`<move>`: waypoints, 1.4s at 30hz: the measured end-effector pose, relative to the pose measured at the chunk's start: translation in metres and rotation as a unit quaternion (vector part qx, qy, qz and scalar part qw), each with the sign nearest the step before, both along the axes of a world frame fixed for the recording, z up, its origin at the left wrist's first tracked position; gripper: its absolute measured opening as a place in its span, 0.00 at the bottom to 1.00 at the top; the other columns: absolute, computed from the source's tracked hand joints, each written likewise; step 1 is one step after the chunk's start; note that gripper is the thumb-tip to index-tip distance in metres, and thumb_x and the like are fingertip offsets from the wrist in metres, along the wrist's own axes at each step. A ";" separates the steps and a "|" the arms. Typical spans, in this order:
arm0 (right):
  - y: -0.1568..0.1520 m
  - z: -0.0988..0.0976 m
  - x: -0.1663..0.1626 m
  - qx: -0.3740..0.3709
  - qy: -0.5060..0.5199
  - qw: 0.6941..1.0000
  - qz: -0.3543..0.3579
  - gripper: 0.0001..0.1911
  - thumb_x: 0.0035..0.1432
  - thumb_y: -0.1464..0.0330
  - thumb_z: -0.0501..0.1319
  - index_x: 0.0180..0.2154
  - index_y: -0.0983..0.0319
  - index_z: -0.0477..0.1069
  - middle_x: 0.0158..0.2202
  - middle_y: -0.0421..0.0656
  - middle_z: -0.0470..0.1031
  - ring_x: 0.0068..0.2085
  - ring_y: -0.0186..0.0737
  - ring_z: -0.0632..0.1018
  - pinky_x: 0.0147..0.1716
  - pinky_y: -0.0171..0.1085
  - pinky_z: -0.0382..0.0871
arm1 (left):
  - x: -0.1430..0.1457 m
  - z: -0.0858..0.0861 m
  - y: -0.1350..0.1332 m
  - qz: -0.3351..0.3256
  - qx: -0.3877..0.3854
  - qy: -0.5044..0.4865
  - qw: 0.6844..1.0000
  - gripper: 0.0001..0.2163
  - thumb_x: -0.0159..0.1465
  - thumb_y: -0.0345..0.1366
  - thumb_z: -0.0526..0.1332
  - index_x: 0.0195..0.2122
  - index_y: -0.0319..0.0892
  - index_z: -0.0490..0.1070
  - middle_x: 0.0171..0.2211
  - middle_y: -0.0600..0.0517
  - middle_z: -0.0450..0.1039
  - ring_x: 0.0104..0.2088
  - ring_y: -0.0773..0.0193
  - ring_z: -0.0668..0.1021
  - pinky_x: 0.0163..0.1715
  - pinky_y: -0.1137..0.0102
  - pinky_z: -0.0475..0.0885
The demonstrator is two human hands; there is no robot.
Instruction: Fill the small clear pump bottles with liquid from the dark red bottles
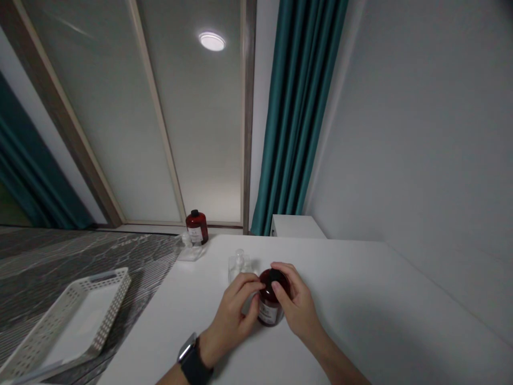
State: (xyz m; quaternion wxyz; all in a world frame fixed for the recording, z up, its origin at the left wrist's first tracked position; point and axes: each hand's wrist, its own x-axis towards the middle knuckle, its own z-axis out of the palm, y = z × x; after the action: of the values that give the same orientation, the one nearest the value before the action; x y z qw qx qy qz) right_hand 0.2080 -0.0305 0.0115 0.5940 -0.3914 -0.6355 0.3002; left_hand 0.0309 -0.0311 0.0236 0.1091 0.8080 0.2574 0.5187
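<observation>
A dark red-brown bottle (268, 313) with a white label and a black cap (273, 274) stands upright on the white table (256, 363). My left hand (236, 309), with a dark watch on its wrist, has thumb and fingers against the bottle's left side and shoulder. Around the upper right side curls my right hand (295, 300), its thumb and forefinger on either side of the cap. Just behind my left hand is a clear, see-through object (239, 262) with a rounded top, partly hidden by the fingers.
A second red-brown bottle (197, 230) stands at the table's far left corner, with another clear object (189, 252) in front of it. A white perforated basket (106, 321) is left of the table. Beyond the far edge is a white cabinet (298, 227).
</observation>
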 end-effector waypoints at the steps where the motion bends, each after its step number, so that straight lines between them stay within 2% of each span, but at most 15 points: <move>1: 0.000 -0.001 0.000 -0.014 0.009 1.000 0.006 0.15 0.65 0.62 0.60 0.52 0.56 0.71 0.49 0.47 0.75 0.52 0.47 0.77 0.55 0.47 0.71 | 0.000 0.000 0.000 0.000 0.001 -0.001 1.000 0.14 0.66 0.23 0.54 0.49 0.43 0.70 0.42 0.46 0.73 0.43 0.60 0.78 0.42 0.67 0.76; 4: -0.001 -0.001 -0.002 -0.043 0.056 0.997 0.013 0.18 0.65 0.61 0.60 0.54 0.57 0.67 0.51 0.48 0.76 0.52 0.46 0.78 0.55 0.45 0.72 | 0.000 0.000 0.000 -0.001 0.005 -0.002 1.000 0.14 0.66 0.23 0.54 0.49 0.43 0.70 0.42 0.45 0.74 0.43 0.59 0.78 0.42 0.66 0.76; 8: -0.003 0.004 -0.003 -0.028 0.107 0.994 0.020 0.16 0.65 0.59 0.61 0.51 0.57 0.65 0.49 0.48 0.78 0.52 0.44 0.79 0.55 0.44 0.72 | 0.000 0.001 0.000 0.000 0.008 0.001 1.000 0.14 0.66 0.23 0.54 0.49 0.43 0.70 0.42 0.45 0.74 0.43 0.59 0.78 0.42 0.66 0.77; 13: 0.011 0.002 0.010 -0.009 0.126 0.991 -0.038 0.09 0.65 0.61 0.61 0.43 0.57 0.63 0.47 0.48 0.78 0.52 0.45 0.78 0.55 0.47 0.71 | 0.000 0.001 0.000 0.004 0.009 0.007 1.000 0.14 0.66 0.22 0.53 0.49 0.43 0.70 0.42 0.45 0.74 0.43 0.59 0.78 0.42 0.66 0.77; 16: 0.028 -0.005 0.031 -0.011 0.048 0.993 -0.106 0.07 0.64 0.64 0.59 0.42 0.57 0.64 0.42 0.47 0.77 0.47 0.45 0.79 0.51 0.48 0.72 | 0.000 0.001 0.001 0.008 0.013 0.009 1.000 0.14 0.66 0.23 0.53 0.48 0.43 0.70 0.42 0.45 0.75 0.42 0.59 0.79 0.40 0.66 0.77; 18: 0.039 -0.011 0.050 0.004 -0.091 0.985 -0.144 0.08 0.64 0.65 0.57 0.44 0.59 0.66 0.43 0.47 0.76 0.48 0.47 0.78 0.52 0.49 0.71 | 0.000 0.001 0.002 0.008 0.013 0.011 1.000 0.13 0.66 0.23 0.53 0.48 0.43 0.71 0.42 0.45 0.75 0.42 0.59 0.79 0.41 0.66 0.77; 19: 0.043 -0.014 0.060 0.009 -0.189 0.972 -0.138 0.09 0.64 0.66 0.56 0.46 0.59 0.68 0.44 0.48 0.76 0.49 0.47 0.77 0.52 0.49 0.70 | -0.001 0.000 0.002 0.007 0.013 0.011 1.000 0.14 0.66 0.23 0.53 0.48 0.43 0.71 0.42 0.45 0.75 0.42 0.59 0.79 0.41 0.66 0.77; 23: 0.056 -0.029 0.094 -0.011 -0.284 0.950 -0.125 0.09 0.57 0.72 0.58 0.38 0.57 0.75 0.39 0.45 0.78 0.44 0.49 0.76 0.49 0.50 0.69 | -0.001 -0.001 0.003 0.005 0.016 0.011 1.000 0.14 0.66 0.23 0.53 0.49 0.43 0.71 0.43 0.45 0.74 0.43 0.59 0.79 0.42 0.67 0.77; 28: 0.064 -0.050 0.112 -0.048 -0.328 0.929 -0.165 0.19 0.54 0.75 0.59 0.48 0.57 0.73 0.44 0.47 0.79 0.45 0.51 0.76 0.49 0.49 0.68 | -0.002 -0.003 0.004 0.004 0.018 0.021 1.000 0.14 0.67 0.23 0.54 0.49 0.43 0.70 0.44 0.45 0.73 0.44 0.59 0.78 0.43 0.67 0.77; 32: 0.066 -0.056 0.115 -0.062 -0.340 0.923 -0.171 0.21 0.55 0.74 0.59 0.51 0.58 0.72 0.45 0.48 0.78 0.47 0.53 0.75 0.49 0.50 0.67 | -0.003 -0.003 0.004 0.007 0.017 0.027 0.999 0.13 0.67 0.24 0.53 0.49 0.43 0.70 0.44 0.45 0.73 0.44 0.59 0.78 0.43 0.66 0.77; 38: 0.063 -0.052 0.113 -0.075 -0.313 0.932 -0.166 0.22 0.54 0.73 0.59 0.51 0.58 0.72 0.47 0.50 0.77 0.49 0.55 0.74 0.52 0.53 0.65 | -0.003 -0.003 0.004 0.009 0.012 0.030 0.999 0.14 0.67 0.23 0.54 0.49 0.43 0.70 0.44 0.45 0.73 0.45 0.60 0.78 0.44 0.68 0.76; 42: 0.061 -0.038 0.103 -0.078 -0.253 0.951 -0.160 0.18 0.58 0.69 0.58 0.51 0.61 0.71 0.50 0.54 0.75 0.54 0.57 0.72 0.57 0.57 0.61 | -0.003 -0.003 0.004 0.002 0.012 0.029 1.000 0.14 0.66 0.23 0.54 0.49 0.43 0.70 0.44 0.46 0.73 0.45 0.60 0.77 0.44 0.68 0.76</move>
State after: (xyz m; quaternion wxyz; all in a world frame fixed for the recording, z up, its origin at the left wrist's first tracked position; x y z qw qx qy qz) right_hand 0.3110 0.0302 -0.0261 0.4219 -0.5961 -0.6684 0.1410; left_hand 0.0275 -0.0271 0.0201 0.0906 0.8233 0.2556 0.4987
